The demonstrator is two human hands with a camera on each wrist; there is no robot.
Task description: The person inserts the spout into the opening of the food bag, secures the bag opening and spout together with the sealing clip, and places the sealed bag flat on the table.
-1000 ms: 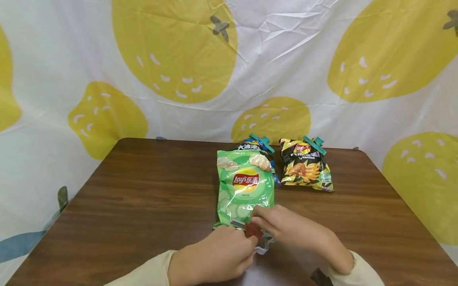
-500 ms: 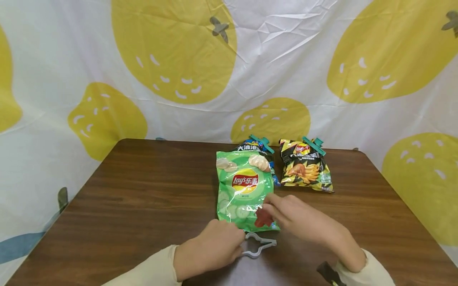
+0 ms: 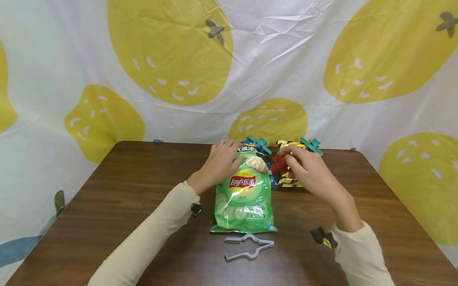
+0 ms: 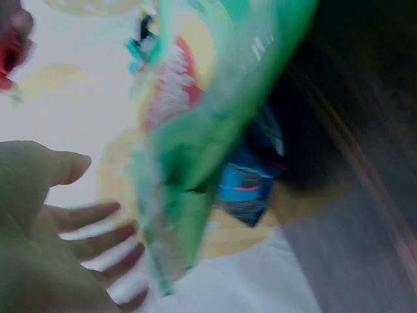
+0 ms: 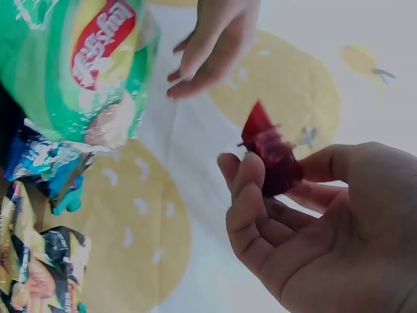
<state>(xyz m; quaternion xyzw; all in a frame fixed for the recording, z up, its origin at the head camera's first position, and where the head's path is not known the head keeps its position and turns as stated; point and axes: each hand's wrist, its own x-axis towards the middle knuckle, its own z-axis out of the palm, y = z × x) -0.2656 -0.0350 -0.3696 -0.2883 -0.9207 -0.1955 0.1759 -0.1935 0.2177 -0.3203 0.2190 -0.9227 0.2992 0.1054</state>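
Observation:
A green bag of Lay's chips (image 3: 243, 202) lies in the middle of the table. My left hand (image 3: 222, 163) is over its upper left corner, and in the left wrist view its spread fingers stand apart from the bag. My right hand (image 3: 315, 171) is to the right of the bag's top. Its thumb and fingers pinch a red clip (image 5: 272, 156), partly hidden by the fingers in the head view. On the table below the bag lies a grey hinged plastic clip (image 3: 250, 247) with its two arms spread.
Behind the green bag is a blue chip bag (image 3: 250, 145) with a teal clip (image 3: 259, 144) on its top. A black and yellow chip bag (image 3: 290, 180) with another teal clip (image 3: 312, 145) lies to the right, partly behind my right hand. A lemon-print cloth (image 3: 171, 79) hangs behind the table.
My left hand has let go of the grey clip and moved up to the bag's top corner. The right hand has carried the red clip from the bag's bottom up beside its top.

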